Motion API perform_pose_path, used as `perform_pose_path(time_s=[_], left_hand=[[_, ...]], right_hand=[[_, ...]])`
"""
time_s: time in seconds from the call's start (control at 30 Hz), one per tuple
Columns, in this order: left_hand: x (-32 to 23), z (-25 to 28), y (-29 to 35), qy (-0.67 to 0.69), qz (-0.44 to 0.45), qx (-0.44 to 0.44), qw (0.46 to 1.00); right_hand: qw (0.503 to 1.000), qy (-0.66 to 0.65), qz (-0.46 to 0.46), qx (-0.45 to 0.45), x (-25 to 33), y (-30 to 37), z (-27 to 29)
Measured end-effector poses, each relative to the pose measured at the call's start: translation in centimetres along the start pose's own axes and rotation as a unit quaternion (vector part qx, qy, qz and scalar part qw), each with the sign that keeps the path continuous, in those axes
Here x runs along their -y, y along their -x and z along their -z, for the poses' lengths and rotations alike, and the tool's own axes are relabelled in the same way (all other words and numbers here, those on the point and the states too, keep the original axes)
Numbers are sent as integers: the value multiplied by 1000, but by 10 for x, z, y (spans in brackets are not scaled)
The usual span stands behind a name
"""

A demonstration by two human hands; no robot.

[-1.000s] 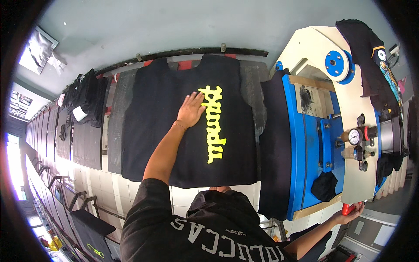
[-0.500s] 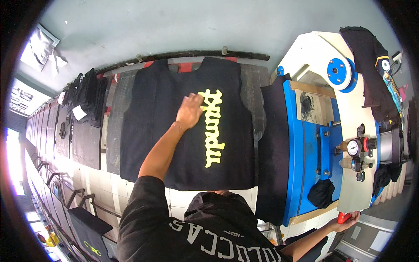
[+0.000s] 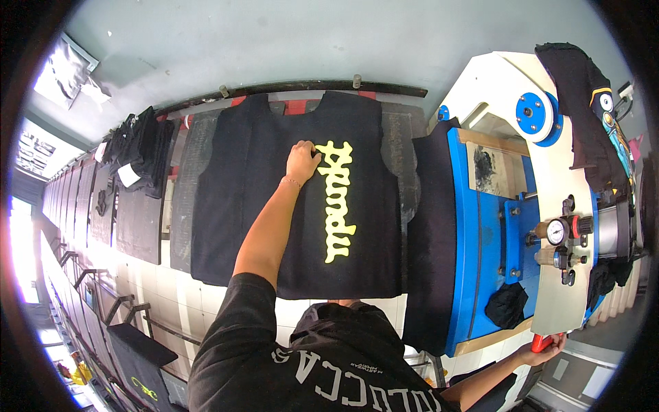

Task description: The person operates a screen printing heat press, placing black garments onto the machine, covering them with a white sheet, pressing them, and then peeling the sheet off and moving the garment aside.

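A black cut shirt panel (image 3: 254, 206) lies flat on a dark board, with bright yellow lettering (image 3: 336, 206) running down its right half. Over the top left edge of that lettering is my left hand (image 3: 303, 162), its fingers curled and pressed together against the cloth. Whatever may be between those fingertips is too small to make out. At the lower right, my right hand (image 3: 548, 349) is wrapped around the red handle (image 3: 541, 341) at the front of a blue and cream heat press (image 3: 504, 233).
Another dark cloth (image 3: 429, 275) hangs between the panel and the press. A crumpled black cloth (image 3: 506, 305) rests on the press, and a printed black garment (image 3: 573, 103) drapes over its top. Dark garments (image 3: 141, 147) are piled on the left, beside a row of boards (image 3: 137, 226).
My left hand has slid slightly away from me and to the right, its fingers now more curled at the lettering's edge. The right hand stays on the red handle.
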State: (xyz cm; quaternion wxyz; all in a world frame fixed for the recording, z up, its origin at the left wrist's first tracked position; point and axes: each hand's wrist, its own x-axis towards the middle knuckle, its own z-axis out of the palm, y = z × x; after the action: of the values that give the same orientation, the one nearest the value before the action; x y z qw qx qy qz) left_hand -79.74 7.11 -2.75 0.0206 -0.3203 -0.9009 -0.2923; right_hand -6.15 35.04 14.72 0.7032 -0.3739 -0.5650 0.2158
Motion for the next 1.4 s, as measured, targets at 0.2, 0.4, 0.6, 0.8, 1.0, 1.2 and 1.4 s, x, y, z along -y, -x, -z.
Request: perform_pose_path(time_s=[0.2,0.4,0.6,0.8,1.0,1.2,1.4], left_hand=[[6,-3,1,-16,-11,-8,1000],[7,6,13,-140,37,-66,987],[-14,17,60,-182,-23,24,983],[39,72,143,-208,224,-61,950],[75,146,303,-262,281,-144,912],[185,175,454,-230,583,-37,778],[102,96,467,-154,469,-243,835]], right_hand=[[999,-8,-14,-40,12,2,-19],[1000,-10,-7,-15,0,0,-4],[1000,-7,27,-13,-12,-4,9],[998,19,56,0,-1,2,-16],[998,37,57,12,-33,-4,12],[989,29,123,75,-25,-7,-6],[975,129,108,146,20,-19,-8]])
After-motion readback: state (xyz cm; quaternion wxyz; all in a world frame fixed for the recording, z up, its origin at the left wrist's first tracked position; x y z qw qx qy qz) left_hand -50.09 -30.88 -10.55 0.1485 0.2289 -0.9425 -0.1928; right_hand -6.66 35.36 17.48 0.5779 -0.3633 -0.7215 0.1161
